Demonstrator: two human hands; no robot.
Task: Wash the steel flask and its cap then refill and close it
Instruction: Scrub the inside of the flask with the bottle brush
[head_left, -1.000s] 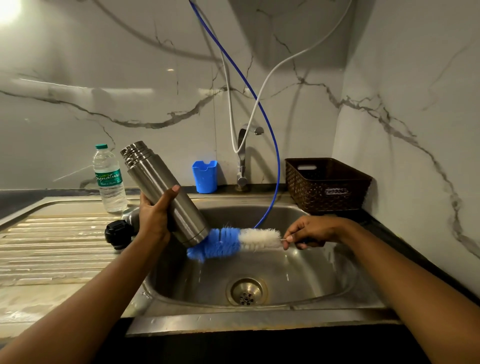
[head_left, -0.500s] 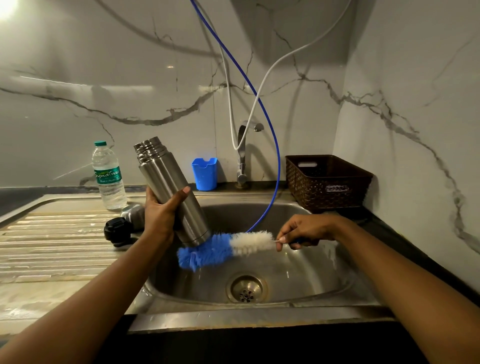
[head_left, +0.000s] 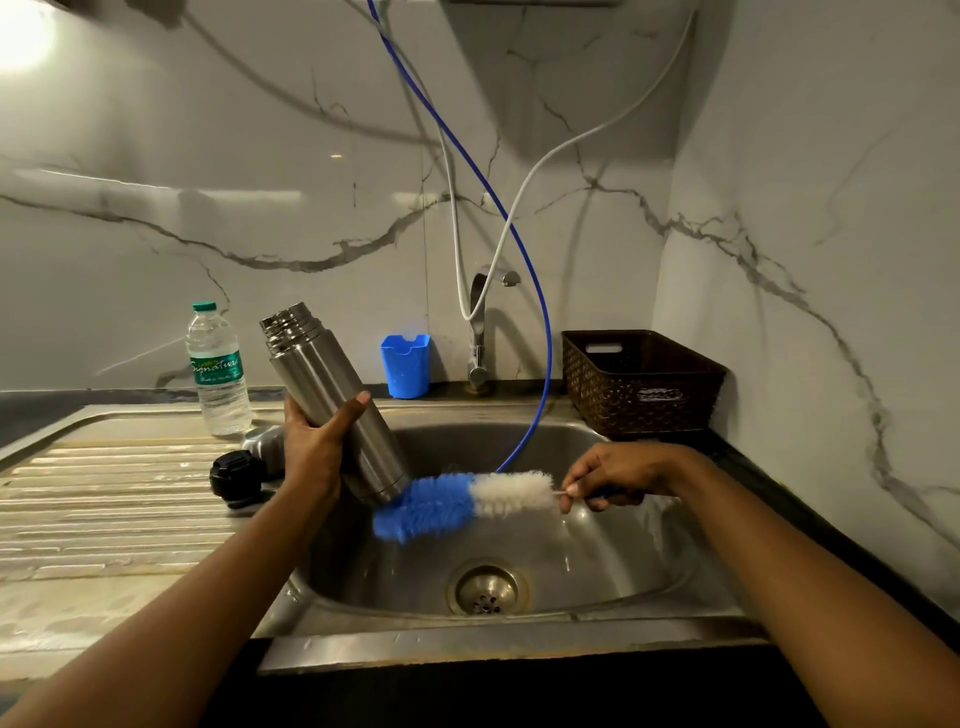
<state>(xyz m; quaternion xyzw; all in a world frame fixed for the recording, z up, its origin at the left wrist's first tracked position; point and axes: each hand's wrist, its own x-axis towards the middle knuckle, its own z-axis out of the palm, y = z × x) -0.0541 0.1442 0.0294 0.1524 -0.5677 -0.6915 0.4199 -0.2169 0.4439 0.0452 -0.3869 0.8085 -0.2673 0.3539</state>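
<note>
My left hand (head_left: 317, 447) grips the steel flask (head_left: 332, 395) around its middle, tilted with the open threaded neck up and to the left, over the left side of the sink basin (head_left: 613, 561). My right hand (head_left: 613, 473) holds the handle of a blue-and-white bottle brush (head_left: 462, 501), whose blue bristles press against the flask's bottom end. The black inner stopper (head_left: 235, 477) and the steel cup cap (head_left: 264, 442) lie on the drainboard just left of my left hand.
A plastic water bottle (head_left: 218, 369) stands on the drainboard (head_left: 104, 493). Behind the basin stand a blue holder (head_left: 406, 365), the tap (head_left: 480, 332) and a brown basket (head_left: 641, 382). A blue hose (head_left: 540, 332) hangs into the sink. The drain (head_left: 487, 590) sits at centre.
The flask has tipped more upright and shifted slightly right. The brush has swept along under the flask's base, staying against it.
</note>
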